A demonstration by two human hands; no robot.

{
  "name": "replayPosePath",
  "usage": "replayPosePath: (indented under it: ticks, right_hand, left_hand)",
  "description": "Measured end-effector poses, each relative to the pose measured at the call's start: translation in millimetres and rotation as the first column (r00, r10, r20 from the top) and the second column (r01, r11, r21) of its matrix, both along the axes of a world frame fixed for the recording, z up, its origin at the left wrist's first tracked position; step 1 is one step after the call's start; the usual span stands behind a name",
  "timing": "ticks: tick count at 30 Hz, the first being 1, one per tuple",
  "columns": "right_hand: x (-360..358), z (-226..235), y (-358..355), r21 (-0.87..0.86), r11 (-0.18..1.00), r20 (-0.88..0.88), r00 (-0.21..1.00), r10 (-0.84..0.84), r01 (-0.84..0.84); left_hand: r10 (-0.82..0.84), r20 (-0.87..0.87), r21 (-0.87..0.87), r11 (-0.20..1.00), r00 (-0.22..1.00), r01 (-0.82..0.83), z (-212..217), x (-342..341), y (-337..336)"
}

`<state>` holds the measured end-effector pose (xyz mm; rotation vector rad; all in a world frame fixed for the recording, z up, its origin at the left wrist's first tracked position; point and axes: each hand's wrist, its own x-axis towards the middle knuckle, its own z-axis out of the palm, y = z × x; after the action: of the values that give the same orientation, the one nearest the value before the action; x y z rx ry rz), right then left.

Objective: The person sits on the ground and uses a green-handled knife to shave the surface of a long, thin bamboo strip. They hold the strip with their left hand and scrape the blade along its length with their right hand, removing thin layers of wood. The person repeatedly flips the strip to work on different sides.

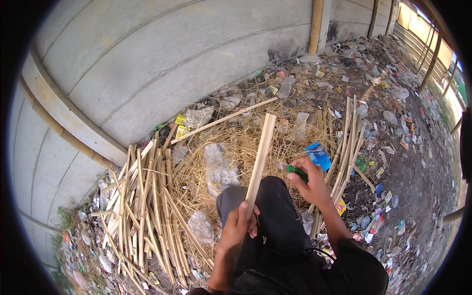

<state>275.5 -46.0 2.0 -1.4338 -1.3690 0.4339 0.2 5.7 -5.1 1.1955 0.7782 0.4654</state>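
Note:
My left hand (242, 221) is closed around the lower end of a split bamboo strip (260, 160), which stands up and leans slightly right in front of my dark-trousered knee (273, 196). To the right, my right hand (310, 182) grips a green-handled knife (298, 173). Its short, pale blade points left toward the strip, apart from it; the blade's edge is too blurred to make out. Beyond both hands lies a litter of thin straw-coloured shavings (246, 142).
A heap of bamboo strips (152, 211) lies at the left, and several longer strips (346, 147) lie at the right. A blue wrapper (318, 156) is beside my right hand. Plastic litter (388, 196) covers the ground. Behind stands a grey panel wall (182, 54) with a bamboo post (316, 29).

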Motion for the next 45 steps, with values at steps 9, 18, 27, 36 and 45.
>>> replayPosePath:
  ticks: [9, 18, 27, 36, 45]
  right_hand:
    - [113, -65, 16, -0.417, 0.909, -0.303, 0.942, -0.142, 0.003]
    - [52, -121, 5, -0.360, 0.928, -0.389, 0.919, -0.057, -0.094]
    - [33, -57, -7, -0.324, 0.098, -0.843, 0.335, 0.421, -0.941]
    - [77, -41, 85, 0.003, 0.998, -0.816, 0.577, 0.040, -0.065]
    - [-11, 2, 26, -0.009, 0.981, -0.228, 0.955, 0.189, -0.196]
  left_hand:
    - [0.132, -0.044, 0.003, 0.991, 0.990, -0.132, 10, -33, 19]
    - [0.144, -0.146, 0.014, 0.990, 0.979, -0.143, -4, -46, 30]
    - [0.151, -0.122, 0.016, 0.988, 0.981, -0.150, -5, -45, 37]
    - [0.150, -0.120, -0.003, 0.989, 0.981, -0.151, 9, -44, 23]
    - [0.122, -0.055, 0.057, 0.991, 0.991, -0.119, 27, -16, 12]
